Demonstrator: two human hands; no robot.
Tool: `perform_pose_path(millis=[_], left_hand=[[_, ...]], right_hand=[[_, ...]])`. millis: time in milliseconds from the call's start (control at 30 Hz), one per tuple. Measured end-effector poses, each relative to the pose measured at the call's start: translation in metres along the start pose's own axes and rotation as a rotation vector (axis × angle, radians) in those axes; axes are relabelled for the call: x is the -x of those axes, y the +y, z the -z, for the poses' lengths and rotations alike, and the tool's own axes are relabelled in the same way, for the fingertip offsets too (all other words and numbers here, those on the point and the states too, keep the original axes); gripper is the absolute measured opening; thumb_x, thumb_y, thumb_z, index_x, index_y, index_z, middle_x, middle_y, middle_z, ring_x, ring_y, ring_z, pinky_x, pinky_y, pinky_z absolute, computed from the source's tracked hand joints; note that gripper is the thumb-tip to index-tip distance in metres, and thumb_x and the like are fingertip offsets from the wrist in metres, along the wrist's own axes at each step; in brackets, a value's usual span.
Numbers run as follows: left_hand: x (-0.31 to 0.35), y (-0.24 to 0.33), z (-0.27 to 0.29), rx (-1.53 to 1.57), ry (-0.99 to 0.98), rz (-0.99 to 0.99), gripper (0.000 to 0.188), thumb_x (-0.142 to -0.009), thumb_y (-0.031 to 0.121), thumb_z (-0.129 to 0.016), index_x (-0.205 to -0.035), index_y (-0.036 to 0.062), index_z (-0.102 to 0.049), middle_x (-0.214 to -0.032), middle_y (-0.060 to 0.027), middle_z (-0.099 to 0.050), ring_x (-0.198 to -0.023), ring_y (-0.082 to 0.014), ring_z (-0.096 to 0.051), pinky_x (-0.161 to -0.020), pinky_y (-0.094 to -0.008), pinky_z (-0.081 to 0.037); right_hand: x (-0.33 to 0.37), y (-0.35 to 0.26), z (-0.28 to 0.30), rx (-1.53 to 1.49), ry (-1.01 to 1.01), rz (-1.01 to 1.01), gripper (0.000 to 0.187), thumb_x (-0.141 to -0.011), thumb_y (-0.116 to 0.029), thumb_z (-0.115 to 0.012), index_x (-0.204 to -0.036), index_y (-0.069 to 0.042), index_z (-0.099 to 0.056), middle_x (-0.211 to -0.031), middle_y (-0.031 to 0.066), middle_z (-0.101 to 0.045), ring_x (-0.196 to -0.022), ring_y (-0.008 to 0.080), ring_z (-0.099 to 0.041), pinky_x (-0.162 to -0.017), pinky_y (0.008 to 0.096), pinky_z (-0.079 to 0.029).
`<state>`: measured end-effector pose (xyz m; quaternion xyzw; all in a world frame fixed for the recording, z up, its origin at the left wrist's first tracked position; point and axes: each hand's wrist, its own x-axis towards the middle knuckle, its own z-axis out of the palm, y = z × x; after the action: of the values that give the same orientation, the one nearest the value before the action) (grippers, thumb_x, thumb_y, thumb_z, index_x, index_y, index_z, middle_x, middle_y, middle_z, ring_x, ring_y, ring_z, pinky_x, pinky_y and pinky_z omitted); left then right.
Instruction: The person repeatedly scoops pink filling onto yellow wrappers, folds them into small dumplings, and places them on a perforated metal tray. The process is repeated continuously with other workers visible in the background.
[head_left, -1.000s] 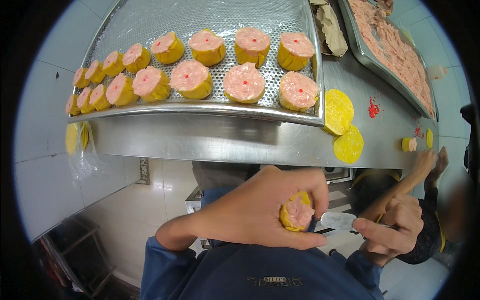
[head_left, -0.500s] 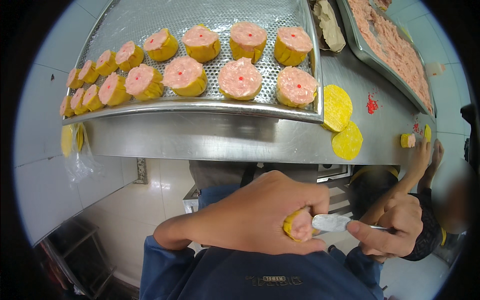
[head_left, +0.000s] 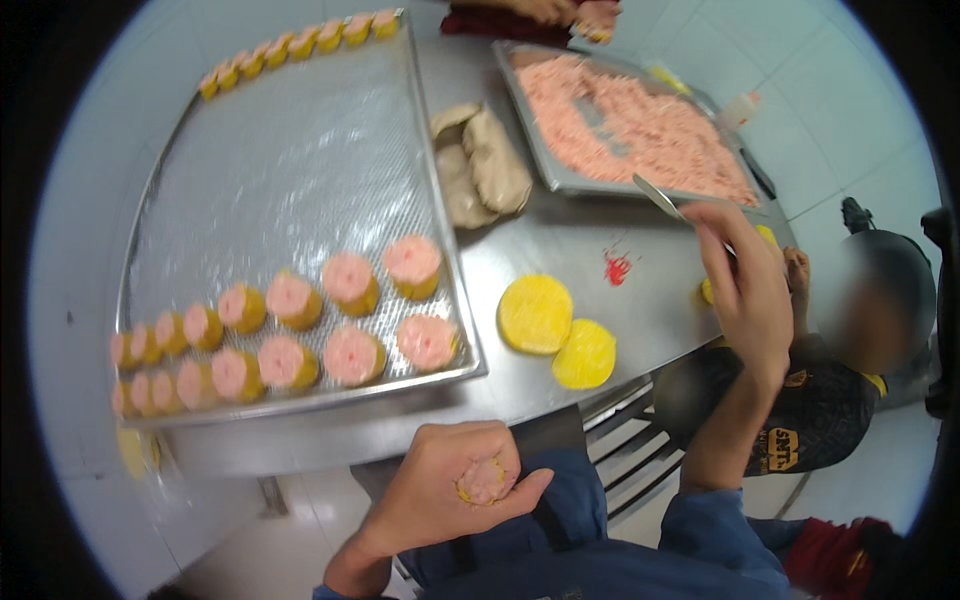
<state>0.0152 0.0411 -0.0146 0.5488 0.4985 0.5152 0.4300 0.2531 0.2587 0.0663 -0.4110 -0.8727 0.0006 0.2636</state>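
Note:
My left hand point(head_left: 440, 490) is curled round a siu mai dumpling point(head_left: 485, 480), its pink meat top facing up and a thin yellow wrapper edge showing. Held low, it stays in front of the table edge. In my right hand point(head_left: 745, 285) is a metal spreading knife point(head_left: 658, 196), its flat blade by the near rim of a metal tray point(head_left: 570, 187) of pink minced meat point(head_left: 640, 130). Round yellow wrappers point(head_left: 536, 314) lie in two overlapping piles on the steel table point(head_left: 500, 395), between my hands.
A perforated tray point(head_left: 270, 190) at left bears rows of yellow-wrapped dumplings point(head_left: 350, 285). A crumpled brown bag point(head_left: 490, 165) stands between the trays, and red bits point(head_left: 617, 268) lie near the wrappers. Another person point(head_left: 810, 400) is close at right; someone's hands point(head_left: 540, 10) show at the far side.
My right hand has moved the knife away from the dumpling, up and over to the meat tray. My left hand still holds the dumpling. The view has shifted to show more of the table.

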Motion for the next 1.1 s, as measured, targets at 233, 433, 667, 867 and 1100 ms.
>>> perform_pose_path(millis=[233, 433, 667, 867, 1100], left_hand=[[-0.013, -0.034, 0.009, -0.048, -0.049, -0.125, 0.038, -0.081, 0.010, -0.093, -0.068, 0.0095, -0.057, -0.063, -0.0008, -0.057, -0.053, -0.0131, -0.050, -0.054, -0.0291, -0.040], [-0.012, -0.037, 0.018, -0.081, -0.127, -0.084, 0.033, -0.084, 0.013, -0.093, -0.075, 0.0043, -0.062, -0.070, -0.0058, -0.065, -0.061, -0.0164, -0.061, -0.060, -0.0304, -0.048], [-0.012, -0.042, 0.021, -0.038, -0.171, -0.020, 0.035, -0.084, 0.013, -0.093, -0.074, 0.0056, -0.061, -0.070, -0.0033, -0.063, -0.062, -0.0131, -0.058, -0.060, -0.0286, -0.047], [-0.009, -0.046, 0.022, -0.030, -0.155, 0.010, 0.036, -0.083, 0.010, -0.094, -0.071, 0.0078, -0.060, -0.068, 0.0016, -0.059, -0.062, -0.0065, -0.052, -0.058, -0.0247, -0.042], [-0.007, -0.048, 0.022, 0.014, -0.149, 0.040, 0.035, -0.083, 0.010, -0.094, -0.072, 0.0075, -0.060, -0.068, 0.0027, -0.058, -0.063, -0.0056, -0.051, -0.058, -0.0240, -0.041]], right_hand=[[-0.116, 0.134, -0.065, 0.134, -0.040, -0.171, 0.027, -0.098, -0.023, -0.069, -0.109, 0.000, -0.078, -0.098, 0.0212, -0.077, -0.090, 0.0356, -0.074, -0.083, 0.0454, -0.056], [-0.167, 0.182, -0.099, 0.171, -0.181, -0.234, 0.034, -0.090, -0.032, -0.075, -0.101, -0.001, -0.082, -0.089, 0.0224, -0.077, -0.088, 0.0377, -0.075, -0.082, 0.0475, -0.058], [-0.177, 0.183, -0.097, -0.158, -0.369, -0.484, 0.033, -0.087, -0.030, -0.073, -0.099, 0.000, -0.083, -0.084, 0.0198, -0.077, -0.080, 0.0309, -0.075, -0.079, 0.0424, -0.058], [-0.172, 0.182, -0.108, -0.085, -0.164, -0.286, 0.032, -0.088, -0.029, -0.072, -0.099, 0.000, -0.083, -0.086, 0.0180, -0.077, -0.081, 0.0260, -0.074, -0.079, 0.0390, -0.057], [-0.174, 0.171, -0.117, -0.214, -0.207, -0.170, 0.030, -0.092, -0.026, -0.071, -0.101, 0.000, -0.081, -0.090, 0.0145, -0.077, -0.080, 0.0222, -0.071, -0.075, 0.0372, -0.055]])
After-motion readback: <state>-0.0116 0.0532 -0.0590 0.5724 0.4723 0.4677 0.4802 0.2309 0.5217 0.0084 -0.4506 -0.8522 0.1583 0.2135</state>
